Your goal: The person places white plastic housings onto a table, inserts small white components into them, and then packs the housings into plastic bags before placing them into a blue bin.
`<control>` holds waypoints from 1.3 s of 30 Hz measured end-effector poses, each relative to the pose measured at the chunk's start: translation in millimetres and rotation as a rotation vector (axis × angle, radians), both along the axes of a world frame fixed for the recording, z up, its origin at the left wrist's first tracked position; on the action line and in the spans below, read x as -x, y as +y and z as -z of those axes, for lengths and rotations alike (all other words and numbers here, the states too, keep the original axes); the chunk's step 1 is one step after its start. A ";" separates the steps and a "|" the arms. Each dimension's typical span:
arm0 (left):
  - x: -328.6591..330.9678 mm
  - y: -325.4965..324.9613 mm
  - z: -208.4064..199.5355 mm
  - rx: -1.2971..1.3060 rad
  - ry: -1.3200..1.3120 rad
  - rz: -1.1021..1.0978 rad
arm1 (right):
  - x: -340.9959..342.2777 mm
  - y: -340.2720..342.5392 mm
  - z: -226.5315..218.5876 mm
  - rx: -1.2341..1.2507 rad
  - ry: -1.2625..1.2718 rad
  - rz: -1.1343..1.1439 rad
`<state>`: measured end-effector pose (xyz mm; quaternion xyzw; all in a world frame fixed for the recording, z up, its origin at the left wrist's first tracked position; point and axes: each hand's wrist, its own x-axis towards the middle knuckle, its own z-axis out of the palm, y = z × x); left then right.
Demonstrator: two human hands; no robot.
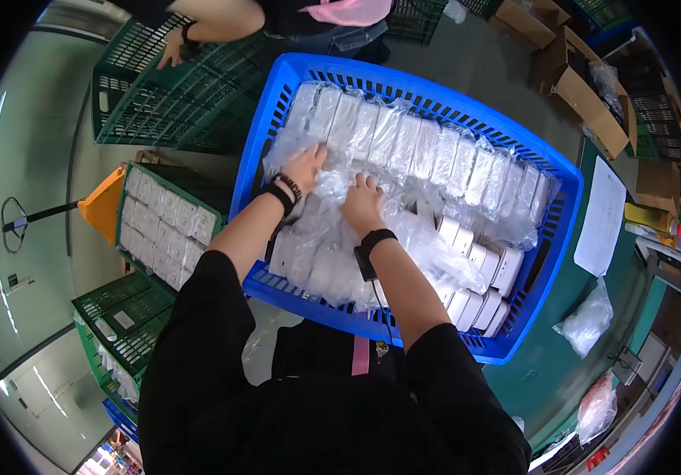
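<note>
A blue plastic crate [413, 81] stands in front of me, filled with white box-shaped items. Along its far side runs a row of these items in clear plastic sleeves [388, 134]. Loose, crumpled clear plastic bags [427, 244] cover much of the middle and near side. Bent fingers of my left hand [303, 169] hold the bag film at the crate's left part. Just right of it, my right hand [364, 207] has its fingers curled into the same plastic. At the right end, several bare white items [506, 271] show from under the film.
Left of the crate, a green crate [218, 224] holds rows of white items, beside an orange piece [103, 202] with a handle. Another person's hand [171, 49] touches green crates at the far left. Cardboard boxes [589, 103] stand far right; a plastic bag [586, 318] lies on the green surface.
</note>
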<state>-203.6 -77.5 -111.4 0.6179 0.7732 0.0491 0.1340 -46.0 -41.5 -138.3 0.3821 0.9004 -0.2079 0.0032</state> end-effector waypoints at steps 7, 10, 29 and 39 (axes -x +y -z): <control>-38.1 -52.7 -39.5 0.249 -0.061 -0.079 | -5.3 18.5 9.8 -0.012 0.176 -0.005; -41.6 -91.6 -68.2 0.001 -0.151 -0.209 | -15.6 -10.8 -27.4 -0.128 0.554 -0.063; -37.3 -107.3 -72.1 0.172 -0.143 -0.411 | -180.7 -84.4 -287.4 -0.222 1.180 -0.085; -19.4 -150.8 -109.6 -0.109 -0.076 -0.176 | -236.5 -110.5 -207.8 0.465 0.784 0.506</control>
